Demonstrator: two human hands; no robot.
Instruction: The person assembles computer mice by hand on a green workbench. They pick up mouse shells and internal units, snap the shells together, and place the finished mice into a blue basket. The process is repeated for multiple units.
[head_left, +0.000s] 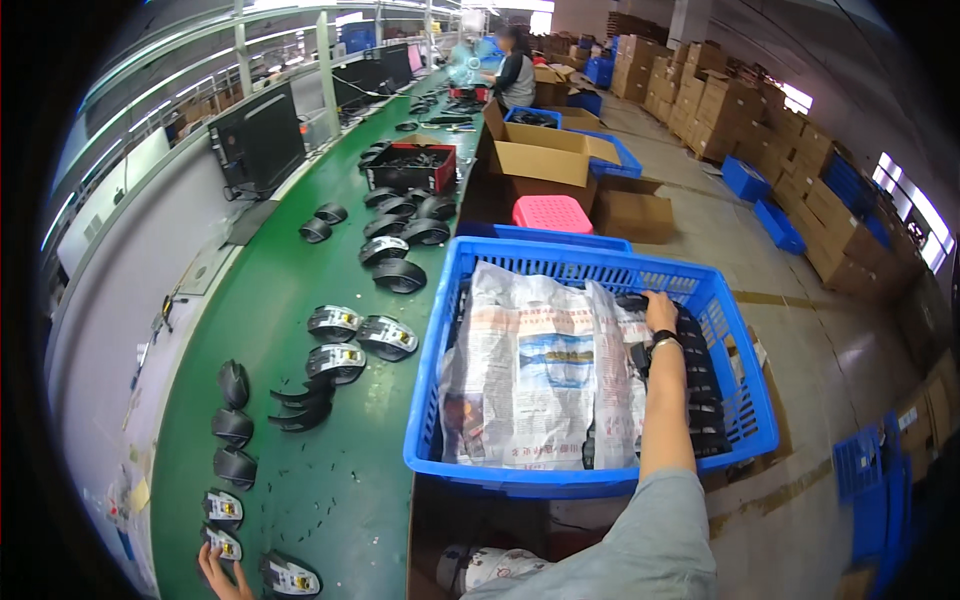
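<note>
Mouse (229,543), silvery white on top with a small yellow patch and a dark base, sits at the fingertips of the left grip (222,578), just ahead of it on the green worktop (375,510). Any lettering on the mouse is too small to read. The left fingers are spread at its near edge; I cannot tell whether they pinch it. The right grip (658,312), a black watch (664,338) at its wrist, reaches into a blue basket (590,487) with fingers curled beside dark rounded pieces (705,412); whether they pinch one, I cannot tell. Newspaper sheets (545,370) cover much of the basket's load, bearing columns of small print, reddish headings and a bluish picture.

Ahead of the left grip, another pale-topped mouse (223,508) and three black mice (232,428) form a row; a further pale-topped one (290,577) lies to its right. Farther off stand curved black shells (300,408), a red-and-black crate (447,172), a pink stool (552,213) and an open cardboard box (540,162)
</note>
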